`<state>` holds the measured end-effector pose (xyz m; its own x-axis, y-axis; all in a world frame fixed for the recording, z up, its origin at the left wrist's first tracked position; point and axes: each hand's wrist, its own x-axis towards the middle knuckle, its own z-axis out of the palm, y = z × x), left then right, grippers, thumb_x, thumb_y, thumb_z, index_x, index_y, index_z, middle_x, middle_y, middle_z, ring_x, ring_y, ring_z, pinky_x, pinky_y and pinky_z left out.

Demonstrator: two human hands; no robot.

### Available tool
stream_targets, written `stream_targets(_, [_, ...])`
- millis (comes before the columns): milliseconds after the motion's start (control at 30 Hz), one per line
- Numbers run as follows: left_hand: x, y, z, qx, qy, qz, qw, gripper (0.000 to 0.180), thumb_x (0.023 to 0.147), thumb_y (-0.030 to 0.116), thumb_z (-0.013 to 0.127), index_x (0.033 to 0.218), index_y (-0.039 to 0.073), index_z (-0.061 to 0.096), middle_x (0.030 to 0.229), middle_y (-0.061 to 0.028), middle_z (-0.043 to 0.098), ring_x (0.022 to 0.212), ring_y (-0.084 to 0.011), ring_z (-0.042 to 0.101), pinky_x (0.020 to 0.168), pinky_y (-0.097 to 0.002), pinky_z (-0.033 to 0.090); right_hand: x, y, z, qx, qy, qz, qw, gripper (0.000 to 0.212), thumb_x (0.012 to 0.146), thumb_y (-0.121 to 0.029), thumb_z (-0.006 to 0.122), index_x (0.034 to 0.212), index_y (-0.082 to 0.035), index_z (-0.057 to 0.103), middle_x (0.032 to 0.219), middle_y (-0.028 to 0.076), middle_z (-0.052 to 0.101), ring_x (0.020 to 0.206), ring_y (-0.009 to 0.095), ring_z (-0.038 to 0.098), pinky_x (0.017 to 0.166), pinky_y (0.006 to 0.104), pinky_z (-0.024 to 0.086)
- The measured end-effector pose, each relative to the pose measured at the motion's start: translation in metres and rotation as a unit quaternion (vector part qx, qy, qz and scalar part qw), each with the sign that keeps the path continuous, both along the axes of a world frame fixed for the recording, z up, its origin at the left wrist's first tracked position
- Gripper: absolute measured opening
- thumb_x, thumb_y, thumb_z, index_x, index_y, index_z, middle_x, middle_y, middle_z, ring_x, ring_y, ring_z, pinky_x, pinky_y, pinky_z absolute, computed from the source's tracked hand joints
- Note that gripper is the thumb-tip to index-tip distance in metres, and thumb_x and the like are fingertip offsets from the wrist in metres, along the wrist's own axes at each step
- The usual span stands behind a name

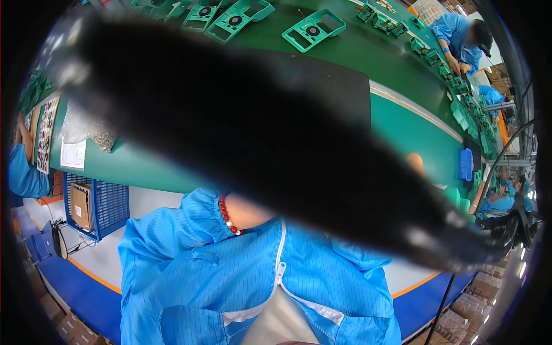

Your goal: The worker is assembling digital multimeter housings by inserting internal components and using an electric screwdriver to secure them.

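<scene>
Big blurry black bar (247, 132) slants across everything. Left hand's hidden past the wrist (247, 213), only a bit of the right hand (414, 163) shows; can't tell if either's gripping. Pale green parts (452, 196) sit to the right and bodyward, nearer the right hand; long axis unclear.

No readable text anywhere in this one
There's a white sheet (72, 156) with faint print lying on the green tabletop (146, 172) over at the left, but it's way too small to make out. Same deal with the little pale label (78, 210) on the brown cardboard (85, 198) in the blue crate (113, 207): basically a smudge at this size, can't pick out any letters or digits.
</scene>
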<state>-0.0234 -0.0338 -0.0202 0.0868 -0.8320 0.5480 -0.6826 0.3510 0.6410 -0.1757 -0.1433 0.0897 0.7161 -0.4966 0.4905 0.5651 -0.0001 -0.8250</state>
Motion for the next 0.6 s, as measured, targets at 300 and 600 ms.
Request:
stream_targets(300, [0.006, 0.002, 0.022, 0.014, -0.029, -0.01, 0.999, 0.024, 0.074, 0.008, 0.078, 0.095, 0.008, 0.067, 0.093, -0.0014, 0.061, 0.088, -0.0208, 0.059, 0.081, -0.0347, 0.042, 0.012, 0.006, -0.015, -0.039, -0.004, -0.013, 0.999, 0.043, 0.084, -0.007, 0.079, 0.114, 0.002, 0.05, 0.08, 0.011, 0.061, 0.064, 0.009, 0.056, 0.058, 0.025, 0.044])
stream_targets(600, [0.013, -0.002, 0.013, -0.014, -0.048, -0.01, 0.999, 0.028, 0.069, 0.005, 0.078, 0.092, 0.004, 0.062, 0.089, -0.004, 0.057, 0.085, -0.0244, 0.058, 0.079, -0.0371, 0.042, 0.011, -0.002, -0.016, -0.02, 0.043, 0.037, 0.998, 0.04, 0.084, 0.001, 0.075, 0.115, 0.0, 0.05, 0.084, 0.01, 0.062, 0.07, 0.007, 0.057, 0.059, 0.0231, 0.044])
